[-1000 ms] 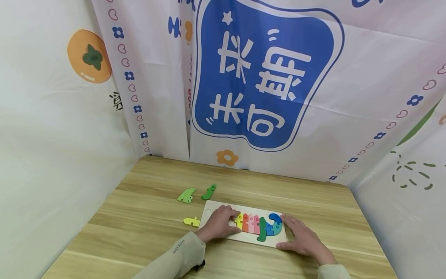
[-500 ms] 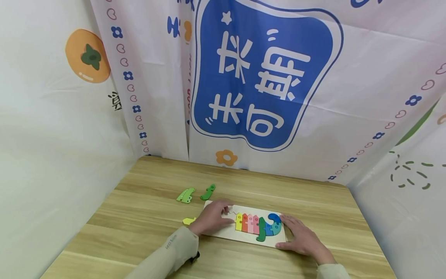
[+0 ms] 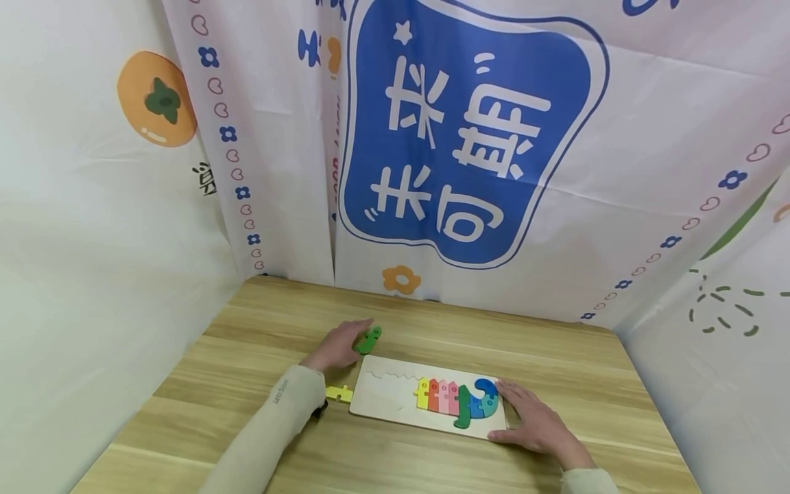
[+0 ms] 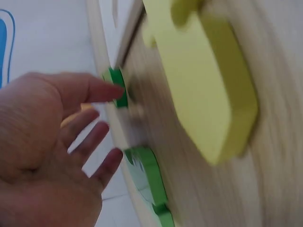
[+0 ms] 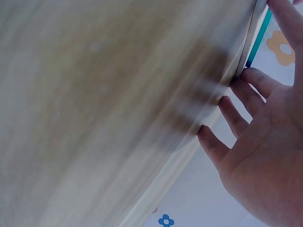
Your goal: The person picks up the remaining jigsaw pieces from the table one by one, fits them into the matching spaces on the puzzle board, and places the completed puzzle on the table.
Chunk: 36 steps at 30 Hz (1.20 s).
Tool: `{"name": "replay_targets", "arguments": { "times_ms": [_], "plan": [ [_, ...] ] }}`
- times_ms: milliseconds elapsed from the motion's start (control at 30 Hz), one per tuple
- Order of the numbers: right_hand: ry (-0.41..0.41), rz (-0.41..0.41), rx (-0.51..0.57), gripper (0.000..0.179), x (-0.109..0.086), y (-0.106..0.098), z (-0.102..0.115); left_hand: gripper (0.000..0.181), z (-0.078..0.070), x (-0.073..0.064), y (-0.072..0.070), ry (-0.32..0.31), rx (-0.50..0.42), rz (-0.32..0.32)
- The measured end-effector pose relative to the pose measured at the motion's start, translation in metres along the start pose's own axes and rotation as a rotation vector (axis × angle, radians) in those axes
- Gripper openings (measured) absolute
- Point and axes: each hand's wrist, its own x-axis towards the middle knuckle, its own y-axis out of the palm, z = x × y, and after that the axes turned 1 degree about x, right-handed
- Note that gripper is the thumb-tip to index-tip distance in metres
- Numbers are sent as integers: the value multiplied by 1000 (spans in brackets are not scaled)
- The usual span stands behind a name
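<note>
My left hand, fingers spread and slightly bent, hovers at the dark green puzzle piece with nothing in its grip. In the left wrist view, the light green puzzle piece with eyes lies just past the fingertips; from the head it is hidden under that hand. A loose yellow puzzle piece lies against the left end of the wooden puzzle board. Yellow, orange, pink, green and blue pieces fill the board's right half. My right hand rests at the board's right end, thumb and fingers spread along it.
The board lies on a wood-grain table. Behind it hangs a printed cloth with a large blue sign, and white cloth walls stand on both sides.
My left hand has left the board's surface and moved left and away from me to the loose green pieces, uncovering the board's bare left half. The right hand has stayed put.
</note>
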Motion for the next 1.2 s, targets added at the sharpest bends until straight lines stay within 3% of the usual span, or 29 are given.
{"name": "replay_targets", "arguments": {
  "times_ms": [167,400,600,767,1000,1200],
  "plan": [
    [8,9,2,108,1,1,-1,73,7,1,-1,4,18,51],
    [9,9,9,107,0,2,0,64,9,-2,-1,57,101,10],
    [0,6,8,106,-1,1,2,64,10,-4,-2,56,125,-6],
    [-4,3,6,107,-2,1,3,69,9,-5,-2,48,80,-59],
    [4,7,8,107,0,2,1,83,0,-16,-10,93,-103,-107],
    [22,9,15,108,1,2,0,87,-8,-23,-14,146,-119,-152]
  ]
}}
